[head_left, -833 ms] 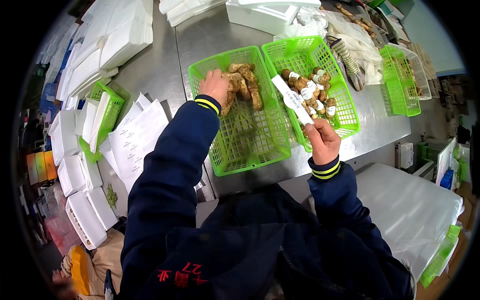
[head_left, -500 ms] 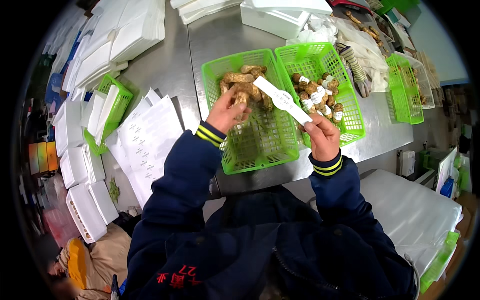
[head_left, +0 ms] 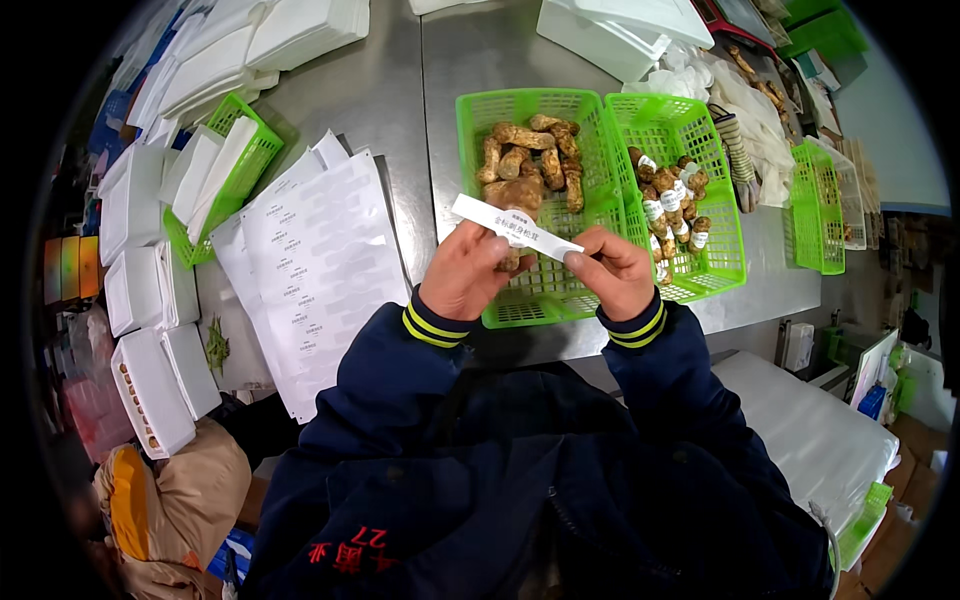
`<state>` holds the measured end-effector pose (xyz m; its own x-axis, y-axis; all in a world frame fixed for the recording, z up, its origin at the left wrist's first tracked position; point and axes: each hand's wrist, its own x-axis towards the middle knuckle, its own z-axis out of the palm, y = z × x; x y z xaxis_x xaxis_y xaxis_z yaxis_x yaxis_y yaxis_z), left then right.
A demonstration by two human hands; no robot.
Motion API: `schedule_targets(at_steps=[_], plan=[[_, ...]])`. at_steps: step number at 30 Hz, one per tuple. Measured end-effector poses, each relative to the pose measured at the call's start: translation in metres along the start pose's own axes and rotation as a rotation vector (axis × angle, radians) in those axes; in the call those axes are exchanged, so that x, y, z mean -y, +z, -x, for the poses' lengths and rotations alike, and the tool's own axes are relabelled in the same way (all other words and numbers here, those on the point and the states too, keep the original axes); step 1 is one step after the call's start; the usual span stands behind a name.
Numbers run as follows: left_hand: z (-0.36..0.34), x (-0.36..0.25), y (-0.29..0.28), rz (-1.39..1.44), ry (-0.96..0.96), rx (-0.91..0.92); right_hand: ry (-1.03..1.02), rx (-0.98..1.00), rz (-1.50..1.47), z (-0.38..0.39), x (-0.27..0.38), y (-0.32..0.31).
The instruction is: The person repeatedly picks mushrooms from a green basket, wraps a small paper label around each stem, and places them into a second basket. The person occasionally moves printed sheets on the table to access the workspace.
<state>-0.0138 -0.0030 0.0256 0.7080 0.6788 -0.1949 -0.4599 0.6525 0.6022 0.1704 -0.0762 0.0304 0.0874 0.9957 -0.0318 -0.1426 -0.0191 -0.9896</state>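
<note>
In my left hand (head_left: pixel 463 272), closed near the front of the left green basket (head_left: pixel 480 105), is a brown matsutake mushroom (head_left: pixel 515 192) with a broad cap. A white paper label strip (head_left: pixel 513 226) lies across its stem, hiding part of it. My right hand (head_left: pixel 620 268) pinches the strip's right end between thumb and fingers. Its left end rests by my left fingers. Several loose mushrooms (head_left: pixel 560 165) lie in the far part of that basket. The right green basket (head_left: pixel 722 245) holds several mushrooms (head_left: pixel 675 195) wrapped with white labels.
Printed label sheets (head_left: pixel 320 270) lie on the steel table (head_left: pixel 400 90) to the left. Beyond them are a green basket (head_left: pixel 262 150) and stacked white foam boxes (head_left: pixel 215 75). A white foam box (head_left: pixel 600 45) and striped glove (head_left: pixel 735 150) sit far right.
My left hand has lifted the mushroom toward me from the pile. My right hand has brought the label strip left and nearer, across the mushroom's stem. The view has shifted slightly.
</note>
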Motion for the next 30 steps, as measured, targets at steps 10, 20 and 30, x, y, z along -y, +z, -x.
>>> schedule_targets(at_steps=[10, 20, 30], plan=[[0.004, 0.000, 0.006, 0.050, 0.065, -0.167, 0.076, -0.144, -0.017, -0.004, -0.011, 0.015], [0.009, 0.006, 0.017, 0.271, -0.125, -0.106, 0.056, -0.126, -0.074, -0.006, -0.023, 0.011], [0.010, 0.018, 0.022, 0.279, -0.206, -0.035, 0.172, -0.007, -0.186, -0.008, -0.024, -0.005]])
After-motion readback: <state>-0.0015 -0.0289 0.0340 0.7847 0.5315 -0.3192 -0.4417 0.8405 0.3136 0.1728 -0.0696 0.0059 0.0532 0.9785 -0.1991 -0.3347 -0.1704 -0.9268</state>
